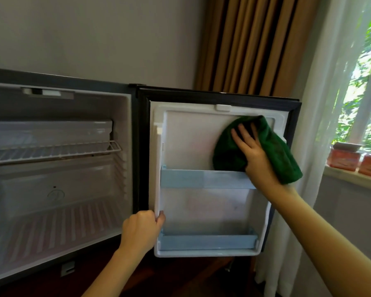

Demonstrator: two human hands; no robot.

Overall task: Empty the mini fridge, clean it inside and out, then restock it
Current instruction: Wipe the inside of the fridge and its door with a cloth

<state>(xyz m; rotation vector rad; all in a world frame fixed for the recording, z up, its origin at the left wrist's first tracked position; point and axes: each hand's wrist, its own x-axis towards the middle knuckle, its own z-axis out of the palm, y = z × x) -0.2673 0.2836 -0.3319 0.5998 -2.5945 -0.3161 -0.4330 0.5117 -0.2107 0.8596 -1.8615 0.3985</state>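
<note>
Right hand: your right hand (253,155) lies flat, fingers straight and spread, pressing a green cloth (274,146) against the inner panel of the fridge door (191,142). I see no curl round the cloth.
Left hand: your left hand (140,230) is wrapped over the liner rim on the door's hinge side, low down, fingers hooked round the edge. I judge it is bracing the door against the push.
Hands together: well apart, the right one up and to the right of the left, both on the door.
Cloth: bunched and wider than your palm. Its lower edge reaches the upper door shelf (201,179) just below your right wrist.
Relation that counts: the rest of the bare upper panel lies to the left of your right hand, and the lower panel lies below it, past the upper door shelf. The door's long axis runs up and down, and both blue shelves cross it. Your right hand is the nearer one, so the stroke should probably sweep left, then drop between the shelves.
Lower door shelf (206,242): beside your left hand, to its right, with nothing visible in it.
Mini fridge (124,133): its open cabinet sits left of your left hand, showing only a wire shelf (51,151) and bare liner.
Stage: emptying looks done and cleaning is in hand. Restocking is not yet begun.
Farther out: to the right of your right hand hangs a sheer curtain (321,103), and beyond it orange-red boxes (343,160) sit on the window sill — possibly the stock.
</note>
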